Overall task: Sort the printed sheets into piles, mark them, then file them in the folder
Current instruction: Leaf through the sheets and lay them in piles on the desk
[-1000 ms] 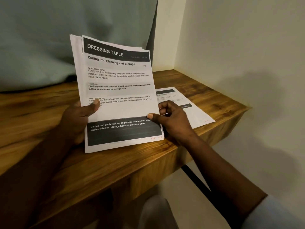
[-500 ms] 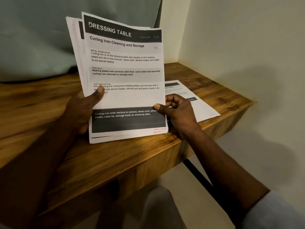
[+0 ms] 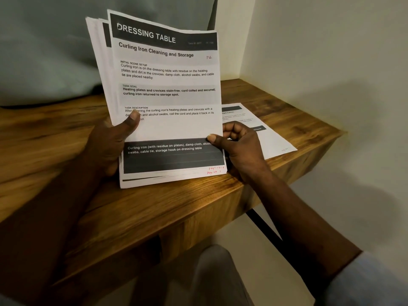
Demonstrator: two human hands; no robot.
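Both hands hold a stack of printed sheets [image 3: 163,96] upright above the wooden table [image 3: 66,140], the left hand [image 3: 110,146] thumb-clamping its left edge, the right hand [image 3: 240,149] pinching the front sheet's lower right edge, beside one sheet [image 3: 260,131] lying flat.

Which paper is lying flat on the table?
The single sheet behind the right hand. The rest stand upright in a stack, held by that hand and the left hand.
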